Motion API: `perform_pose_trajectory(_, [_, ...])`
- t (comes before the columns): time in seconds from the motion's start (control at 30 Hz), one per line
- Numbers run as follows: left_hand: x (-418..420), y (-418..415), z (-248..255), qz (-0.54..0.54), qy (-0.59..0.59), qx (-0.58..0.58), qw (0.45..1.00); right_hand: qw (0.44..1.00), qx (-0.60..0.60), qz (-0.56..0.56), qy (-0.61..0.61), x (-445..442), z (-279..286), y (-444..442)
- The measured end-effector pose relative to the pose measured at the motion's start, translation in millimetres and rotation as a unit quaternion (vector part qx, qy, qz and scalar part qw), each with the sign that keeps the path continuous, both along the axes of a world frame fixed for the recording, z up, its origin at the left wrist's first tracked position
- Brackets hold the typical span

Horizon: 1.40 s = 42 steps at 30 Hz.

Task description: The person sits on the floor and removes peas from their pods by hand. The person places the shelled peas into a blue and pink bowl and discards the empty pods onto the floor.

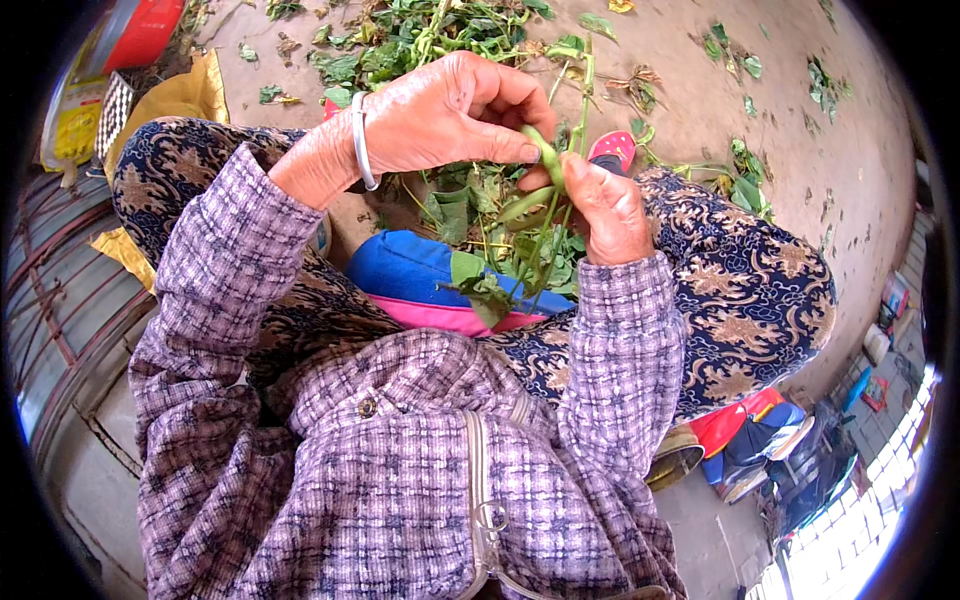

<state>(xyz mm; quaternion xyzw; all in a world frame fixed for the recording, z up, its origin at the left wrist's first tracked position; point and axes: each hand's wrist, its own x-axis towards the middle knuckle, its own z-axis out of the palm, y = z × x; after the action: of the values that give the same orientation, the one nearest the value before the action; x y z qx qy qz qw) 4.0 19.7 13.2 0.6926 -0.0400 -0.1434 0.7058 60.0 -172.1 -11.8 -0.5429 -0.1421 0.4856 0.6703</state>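
Observation:
My left hand [457,112], with a silver bangle on its wrist, pinches the top of a plump green bean pod [551,159] between thumb and fingers. My right hand [611,206] grips the green stalk [587,86] of a bean plant beside that pod, thumb pressed close to it. The stalk rises above the right hand, and its leafy end [484,292] hangs down over my lap. Another green pod [525,206] dangles just below the fingers. Whether the pinched pod is still joined to the stalk cannot be told.
A heap of bean plants with leaves and pods [427,45] lies on the concrete floor [712,97] ahead. More loose leaves [480,202] lie between my legs, behind blue and pink cloth [405,262]. A yellow sack [180,94] is at left, a metal container [675,457] at lower right.

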Motion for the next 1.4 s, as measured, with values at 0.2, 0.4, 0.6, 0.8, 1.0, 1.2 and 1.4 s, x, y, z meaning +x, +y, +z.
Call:
perform_pose_trajectory(0.2, [-3,-5,-2,0.056,0.175,-0.241,0.953,0.997,-0.016,-0.070,-0.036,-2,0,-1])
perform_pose_trajectory(0.4, [0,-8,0,0.063,0.185,-0.181,0.964,0.995,-0.037,-0.050,-0.080,-2,-2,-4])
perform_pose_trajectory(0.6, [0,-28,1,0.142,0.135,-0.145,0.970,0.994,-0.012,-0.055,-0.095,-5,-12,-3])
perform_pose_trajectory(0.8, [-3,-24,-9,0.092,0.124,-0.235,0.960,0.997,0.050,-0.035,-0.056,-6,-16,-6])
perform_pose_trajectory(1.0, [3,-12,14,-0.007,0.107,-0.092,0.990,0.996,0.078,0.009,-0.031,-2,-15,-10])
perform_pose_trajectory(1.2, [1,-9,3,0.032,0.126,-0.089,0.988,0.999,0.037,-0.025,0.017,-6,-4,-2])
perform_pose_trajectory(1.4, [-2,-13,-3,0.077,0.195,-0.074,0.975,0.981,-0.057,-0.038,-0.180,-6,-22,2])
